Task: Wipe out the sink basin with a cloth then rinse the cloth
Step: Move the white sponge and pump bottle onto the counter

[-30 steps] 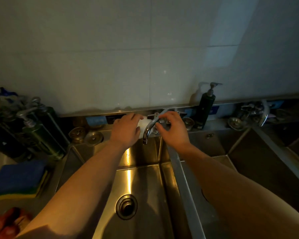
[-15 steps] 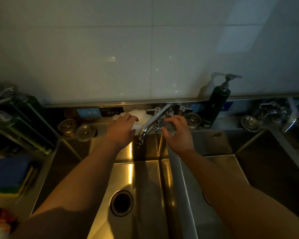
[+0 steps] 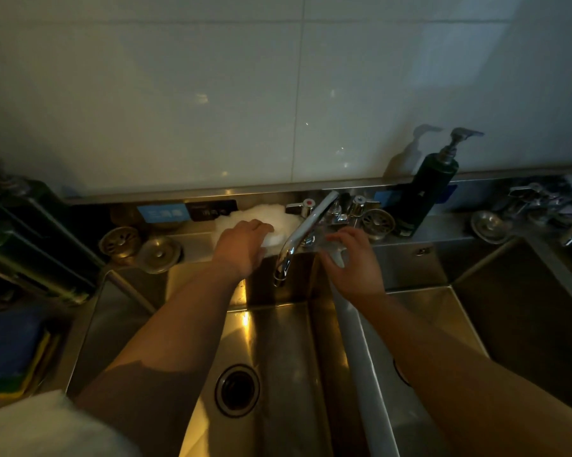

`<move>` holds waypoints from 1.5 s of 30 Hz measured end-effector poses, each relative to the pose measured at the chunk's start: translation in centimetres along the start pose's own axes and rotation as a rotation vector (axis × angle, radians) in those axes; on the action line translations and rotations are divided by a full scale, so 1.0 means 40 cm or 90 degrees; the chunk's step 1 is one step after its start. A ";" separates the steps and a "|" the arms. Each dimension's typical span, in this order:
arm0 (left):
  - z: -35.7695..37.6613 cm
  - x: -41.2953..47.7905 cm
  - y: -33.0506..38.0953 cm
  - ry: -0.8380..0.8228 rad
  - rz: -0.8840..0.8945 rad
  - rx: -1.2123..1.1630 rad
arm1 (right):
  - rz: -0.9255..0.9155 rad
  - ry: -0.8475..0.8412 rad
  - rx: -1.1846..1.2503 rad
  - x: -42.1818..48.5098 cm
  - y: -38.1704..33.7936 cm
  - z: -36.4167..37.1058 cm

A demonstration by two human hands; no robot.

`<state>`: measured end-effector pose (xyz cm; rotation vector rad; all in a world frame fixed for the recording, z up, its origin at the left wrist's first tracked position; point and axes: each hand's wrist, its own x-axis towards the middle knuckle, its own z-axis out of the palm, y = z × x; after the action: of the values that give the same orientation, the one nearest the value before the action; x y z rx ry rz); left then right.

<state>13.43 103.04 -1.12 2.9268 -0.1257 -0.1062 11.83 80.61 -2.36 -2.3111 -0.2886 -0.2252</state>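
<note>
White cloth [image 3: 261, 216] sits bunched on the back ledge behind the basin [image 3: 278, 341] under your left hand [image 3: 241, 247], fingers curled over it, while your right hand [image 3: 353, 265] hovers loose and empty by the tap [image 3: 297, 239], so a careless pull could snag the cloth there.

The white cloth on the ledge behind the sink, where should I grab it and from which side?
Pinch the cloth at its near front edge, coming over the basin from left of the faucet spout. It lies bunched against the back wall and the spout bars its right side; the left hand rests there.
</note>
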 end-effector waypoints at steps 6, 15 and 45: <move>0.035 0.032 -0.020 -0.071 -0.026 0.069 | 0.007 0.002 -0.016 -0.003 0.030 0.000; -0.010 -0.024 -0.030 0.012 0.010 0.033 | -0.003 -0.003 0.000 -0.007 0.024 -0.010; -0.248 -0.067 0.472 0.217 0.187 0.102 | 0.000 0.060 0.033 -0.080 0.105 -0.319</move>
<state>10.12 86.91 12.69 2.9903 -0.5253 0.4637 8.99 68.03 2.61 -2.2422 -0.2438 -0.3223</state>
